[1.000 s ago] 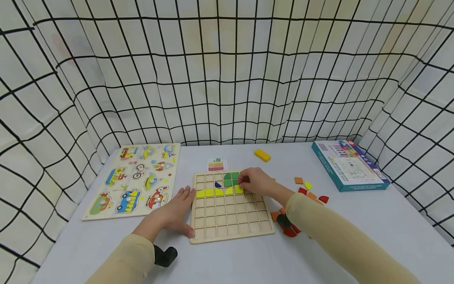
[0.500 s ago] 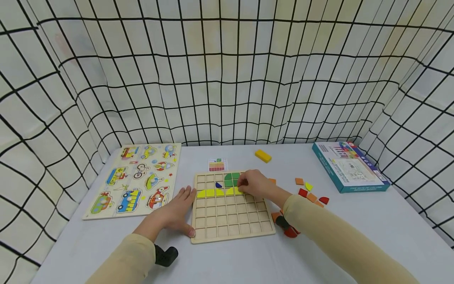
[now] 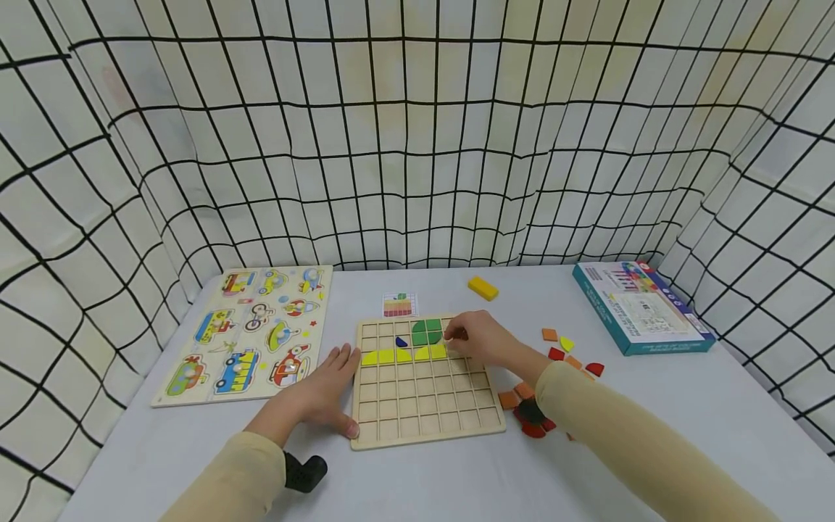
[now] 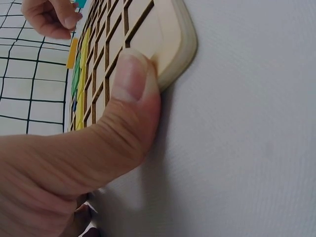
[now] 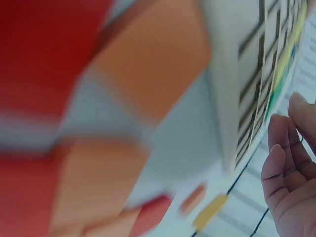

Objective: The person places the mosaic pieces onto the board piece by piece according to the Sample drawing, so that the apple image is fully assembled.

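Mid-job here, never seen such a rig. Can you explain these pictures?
No machine here, just a person's bare left hand and right hand. The widest picture comes from a camera on the head; the others from one on each wrist. On the table lies a wooden grid board with yellow, green and blue pieces on it. Behind it are a card and a yellow block; loose red and orange pieces and a box lie to the right, a picture board to the left. The left hand rests on the grid board's left edge. The right hand is above the grid board, with nothing visibly held.
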### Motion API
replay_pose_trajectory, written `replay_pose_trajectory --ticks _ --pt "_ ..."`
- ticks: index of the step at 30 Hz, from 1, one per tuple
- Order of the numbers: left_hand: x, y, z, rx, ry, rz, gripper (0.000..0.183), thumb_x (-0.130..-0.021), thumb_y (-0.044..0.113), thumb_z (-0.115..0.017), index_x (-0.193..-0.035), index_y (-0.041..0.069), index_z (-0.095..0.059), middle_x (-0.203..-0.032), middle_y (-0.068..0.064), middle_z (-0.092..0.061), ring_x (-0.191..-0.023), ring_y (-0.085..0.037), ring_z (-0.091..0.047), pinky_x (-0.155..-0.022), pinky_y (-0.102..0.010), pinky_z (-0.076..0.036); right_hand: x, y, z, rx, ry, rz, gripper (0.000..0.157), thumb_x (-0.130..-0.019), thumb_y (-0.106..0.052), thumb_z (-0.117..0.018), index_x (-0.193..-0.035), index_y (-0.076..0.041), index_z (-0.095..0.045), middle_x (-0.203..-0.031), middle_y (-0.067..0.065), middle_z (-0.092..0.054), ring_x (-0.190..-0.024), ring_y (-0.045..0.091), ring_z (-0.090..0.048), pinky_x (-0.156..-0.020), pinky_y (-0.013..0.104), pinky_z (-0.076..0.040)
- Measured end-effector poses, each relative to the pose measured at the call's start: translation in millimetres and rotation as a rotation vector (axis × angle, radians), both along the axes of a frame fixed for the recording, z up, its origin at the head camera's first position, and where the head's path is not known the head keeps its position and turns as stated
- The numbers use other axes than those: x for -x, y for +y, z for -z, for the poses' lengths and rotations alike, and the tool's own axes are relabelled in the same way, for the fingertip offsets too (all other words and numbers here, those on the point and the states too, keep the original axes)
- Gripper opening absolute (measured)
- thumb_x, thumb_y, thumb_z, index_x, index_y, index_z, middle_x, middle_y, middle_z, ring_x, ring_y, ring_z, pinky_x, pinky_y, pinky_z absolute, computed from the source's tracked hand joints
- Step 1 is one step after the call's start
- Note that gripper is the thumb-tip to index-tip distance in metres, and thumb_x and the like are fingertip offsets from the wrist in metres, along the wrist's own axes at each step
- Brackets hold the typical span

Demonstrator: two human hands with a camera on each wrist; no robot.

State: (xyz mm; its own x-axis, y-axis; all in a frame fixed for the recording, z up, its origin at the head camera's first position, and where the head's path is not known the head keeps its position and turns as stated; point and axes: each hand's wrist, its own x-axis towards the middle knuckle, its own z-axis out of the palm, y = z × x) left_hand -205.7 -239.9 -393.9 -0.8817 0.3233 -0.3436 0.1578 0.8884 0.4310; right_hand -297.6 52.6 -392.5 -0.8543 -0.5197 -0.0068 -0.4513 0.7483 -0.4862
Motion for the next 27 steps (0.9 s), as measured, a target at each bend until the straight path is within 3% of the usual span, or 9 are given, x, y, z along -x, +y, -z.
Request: replay_pose_trajectory --ticks 4,10,16,21,27 --pt "0.3 1 0.9 0.003 0.005 0.002 0.128 -0.068 0.033 -0.095 -0.16 -0.006 -0.016 -0.169 -0.031 -0.006 -0.157 -0.051 -0.002 -0.127 -0.063 -0.013 4.4 35 -5.7 0.005 -0.033 0.072 0.011 -0.096 -0.01 -0.069 -0.105 -0.005 -0.074 -0.096 0.005 -0.072 -0.083 0.015 -0.06 -0.074 0.028 -0.054" --pt "0.2 0 1.3 -0.006 0.004 0.004 0.127 -0.069 0.032 -0.095 -0.16 -0.007 -0.016 -0.168 -0.031 -0.006 -0.156 -0.051 -0.002 -0.127 -0.064 -0.013 11.2 99 -11.7 -0.022 -0.046 0.217 0.019 -0.099 -0.012 -0.067 -0.115 -0.004 -0.073 -0.106 0.01 -0.072 -0.091 0.022 -0.061 -0.082 0.033 -0.057" --pt "0.2 -1 1.2 -0.003 0.008 0.006 0.127 -0.069 0.033 -0.095 -0.16 -0.007 -0.016 -0.168 -0.032 -0.006 -0.156 -0.052 -0.002 -0.127 -0.064 -0.013 10.8 150 -12.9 -0.07 -0.043 0.297 0.022 -0.1 -0.01 -0.065 -0.118 0.002 -0.07 -0.111 0.018 -0.071 -0.095 0.028 -0.062 -0.088 0.042 -0.059" --pt "-0.2 -2 1.3 -0.006 0.005 0.009 0.128 -0.069 0.033 -0.095 -0.16 -0.008 -0.016 -0.168 -0.032 -0.005 -0.156 -0.052 -0.002 -0.127 -0.064 -0.013 8.4 171 -4.2 -0.15 -0.101 0.326 0.03 -0.097 -0.017 -0.07 -0.117 0.005 -0.068 -0.106 0.019 -0.069 -0.092 0.028 -0.06 -0.083 0.039 -0.058" --pt "-0.3 -1 1.0 -0.012 0.009 0.023 0.128 -0.069 0.033 -0.095 -0.16 -0.008 -0.016 -0.168 -0.033 -0.006 -0.156 -0.052 -0.002 -0.127 -0.064 -0.012 8.5 172 2.1 -0.178 -0.181 0.365 0.035 -0.094 -0.019 -0.074 -0.117 0.005 -0.066 -0.106 0.018 -0.068 -0.091 0.027 -0.059 -0.082 0.038 -0.059"
